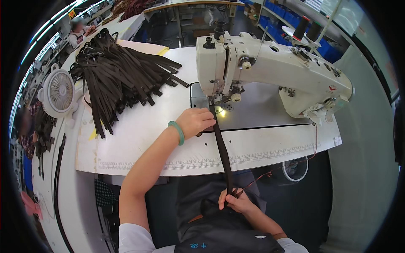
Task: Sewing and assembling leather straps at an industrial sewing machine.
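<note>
A long dark strap [222,149] runs from under the needle area of a white sewing machine [249,55] down over the table's front edge to my lap. Close to the presser foot, my left hand [196,121] is closed with its fingertips on the strap's upper end; a green bangle [179,133] circles that wrist. Down at my lap, my right hand [237,200] grips the strap's lower part between thumb and fingers. The machine's small lamp lights the metal bed [253,105] beside the strap. Fingers hide part of the strap at the needle.
A big bundle of dark straps [122,71] lies on the white table [139,147] at the left, beside a small white fan [60,92]. Thread cones [301,28] stand behind the machine. A white ring-shaped object [295,169] sits below the table. Another person [78,33] is far back left.
</note>
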The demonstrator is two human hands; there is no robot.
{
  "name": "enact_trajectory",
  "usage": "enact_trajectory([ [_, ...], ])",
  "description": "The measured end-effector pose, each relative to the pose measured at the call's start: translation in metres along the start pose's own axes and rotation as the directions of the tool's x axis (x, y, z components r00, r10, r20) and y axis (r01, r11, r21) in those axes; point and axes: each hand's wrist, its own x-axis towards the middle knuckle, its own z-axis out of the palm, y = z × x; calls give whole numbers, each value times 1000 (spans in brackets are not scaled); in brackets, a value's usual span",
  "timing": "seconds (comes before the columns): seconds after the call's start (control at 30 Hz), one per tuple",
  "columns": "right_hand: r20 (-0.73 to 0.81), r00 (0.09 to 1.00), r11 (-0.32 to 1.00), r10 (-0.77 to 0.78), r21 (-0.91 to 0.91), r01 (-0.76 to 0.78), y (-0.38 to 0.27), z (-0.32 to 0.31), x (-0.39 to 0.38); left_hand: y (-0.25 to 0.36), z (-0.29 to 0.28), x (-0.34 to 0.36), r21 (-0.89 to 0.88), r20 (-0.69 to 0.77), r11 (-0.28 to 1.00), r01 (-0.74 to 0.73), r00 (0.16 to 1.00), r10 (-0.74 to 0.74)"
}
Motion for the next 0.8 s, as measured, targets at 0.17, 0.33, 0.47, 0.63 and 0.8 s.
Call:
enact_trajectory([
  [0.17,4,1000,997,-26,-70,26,4,0,1,2,0,2,-13,-26,1000,7,1000,-7],
  [0.33,26,999,997,-23,-78,25,0,3,2,3,-1,2,-13,-23,1000,7,1000,-7],
  [0.47,52,999,997,-2,-77,6,-1,0,1,3,-1,2,-9,-19,1000,9,1000,-9],
  [0.63,57,998,998,-16,-54,19,-1,0,2,3,-1,2,-11,-22,1000,7,1000,-8],
  [0.8,50,999,999,-8,-45,10,0,-1,1,2,1,2,-16,-39,1000,3,999,-4],
])
